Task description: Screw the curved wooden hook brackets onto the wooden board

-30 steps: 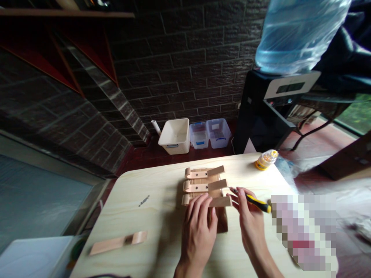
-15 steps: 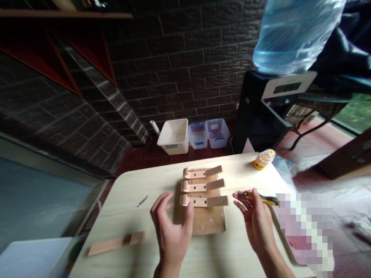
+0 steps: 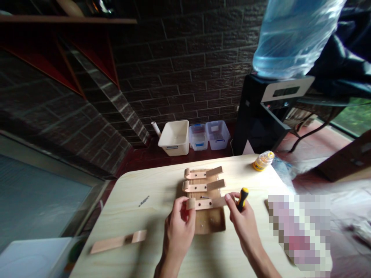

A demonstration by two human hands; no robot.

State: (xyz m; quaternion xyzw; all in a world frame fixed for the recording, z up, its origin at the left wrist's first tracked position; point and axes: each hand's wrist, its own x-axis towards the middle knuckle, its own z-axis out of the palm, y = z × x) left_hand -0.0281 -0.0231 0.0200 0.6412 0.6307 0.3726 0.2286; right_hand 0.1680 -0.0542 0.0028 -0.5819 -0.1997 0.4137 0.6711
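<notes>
On a pale wooden table (image 3: pixel 150 220) lies a brown wooden board (image 3: pixel 210 224) with three curved wooden hooks across it. My left hand (image 3: pixel 179 227) pinches the rolled left end of the nearest hook (image 3: pixel 204 203). My right hand (image 3: pixel 242 224) touches that hook's right end with a fingertip and grips a yellow and black screwdriver (image 3: pixel 242 197), handle up. The two other hooks (image 3: pixel 203 186) lie farther back on the board. A fourth hook (image 3: pixel 117 242) lies apart at the table's near left.
A small screw (image 3: pixel 144 200) lies left of the board. A yellow container (image 3: pixel 263 160) stands at the table's far right by crumpled plastic. Beyond the table, plastic bins (image 3: pixel 174 138) sit against a brick wall and a water dispenser (image 3: pixel 269 112) with a large bottle.
My left hand came back from the open air left of the board and took the nearest hook's left end. My right hand turned the screwdriver upright and moved in to the hook's right end.
</notes>
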